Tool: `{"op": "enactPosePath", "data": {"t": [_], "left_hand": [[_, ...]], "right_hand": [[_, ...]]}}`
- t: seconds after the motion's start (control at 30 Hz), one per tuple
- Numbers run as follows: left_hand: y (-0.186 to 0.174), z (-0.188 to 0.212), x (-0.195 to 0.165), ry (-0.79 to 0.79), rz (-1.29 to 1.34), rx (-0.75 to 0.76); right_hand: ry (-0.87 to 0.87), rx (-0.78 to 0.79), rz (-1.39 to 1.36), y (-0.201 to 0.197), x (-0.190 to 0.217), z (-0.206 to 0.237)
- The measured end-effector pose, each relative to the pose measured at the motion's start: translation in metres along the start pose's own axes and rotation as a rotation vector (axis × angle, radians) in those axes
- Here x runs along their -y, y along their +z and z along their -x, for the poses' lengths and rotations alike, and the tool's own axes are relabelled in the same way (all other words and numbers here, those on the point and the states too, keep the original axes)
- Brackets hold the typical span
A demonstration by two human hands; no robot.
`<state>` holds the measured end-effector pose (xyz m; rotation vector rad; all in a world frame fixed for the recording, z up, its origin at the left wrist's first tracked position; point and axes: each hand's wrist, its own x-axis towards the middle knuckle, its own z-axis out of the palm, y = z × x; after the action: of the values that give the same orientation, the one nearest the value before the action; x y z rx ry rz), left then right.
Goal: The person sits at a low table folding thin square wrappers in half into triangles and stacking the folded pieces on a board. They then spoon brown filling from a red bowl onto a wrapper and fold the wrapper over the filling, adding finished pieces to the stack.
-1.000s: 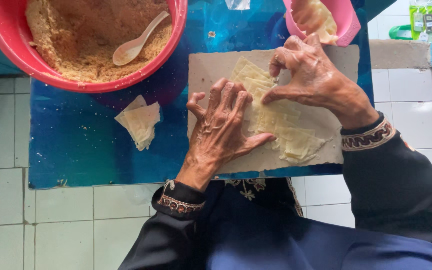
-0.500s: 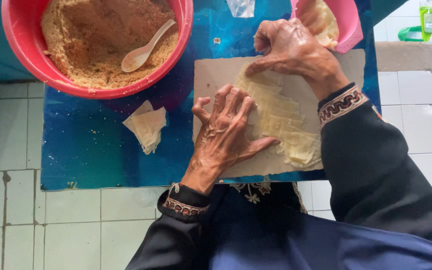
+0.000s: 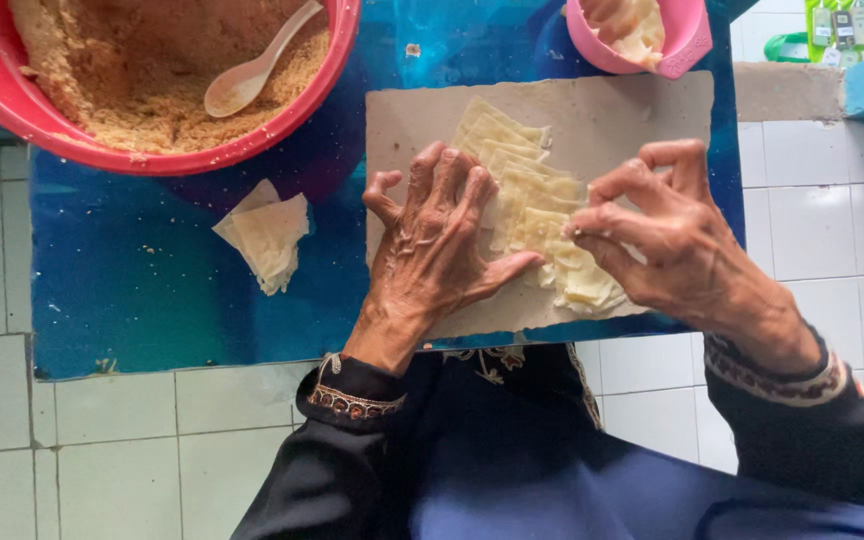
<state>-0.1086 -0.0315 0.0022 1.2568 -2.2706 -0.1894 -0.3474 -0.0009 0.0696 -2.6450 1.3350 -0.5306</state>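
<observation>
left hand point(image 3: 439, 240): flat, palm down, fingers spread | right hand point(image 3: 657, 235): fingertips pinched, wrist bent inward

— What do we see on the grey board point(image 3: 612, 110)?

— We see a row of thin, pale yellow dough sheets point(image 3: 527, 205), square-cut and overlapping like shingles. The row runs slantwise from near the board's far edge, at its middle, down toward the near right corner.

— How do they lie?

— Flat, each sheet partly covering the next. We press the left hand point(image 3: 432, 250) flat on the row's left side, while the right hand point(image 3: 662, 235) pinches the edge of a sheet in the lower half.
</observation>
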Motion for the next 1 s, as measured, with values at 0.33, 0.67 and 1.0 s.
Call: {"op": "enactPosePath", "data": {"t": [0.33,0.67,1.0], "left_hand": [[-0.006,0.0,-0.009,0.037,-0.032,-0.01],[-0.002,-0.001,-0.006,0.028,-0.009,0.004],[-0.004,0.0,-0.007,0.035,-0.003,-0.015]], "right_hand": [[0.052,0.133,0.189,0.011,-0.015,-0.003],[0.199,0.246,0.063,0.022,-0.032,-0.043],[0.238,0.012,-0.006,0.03,-0.029,-0.044]]}}
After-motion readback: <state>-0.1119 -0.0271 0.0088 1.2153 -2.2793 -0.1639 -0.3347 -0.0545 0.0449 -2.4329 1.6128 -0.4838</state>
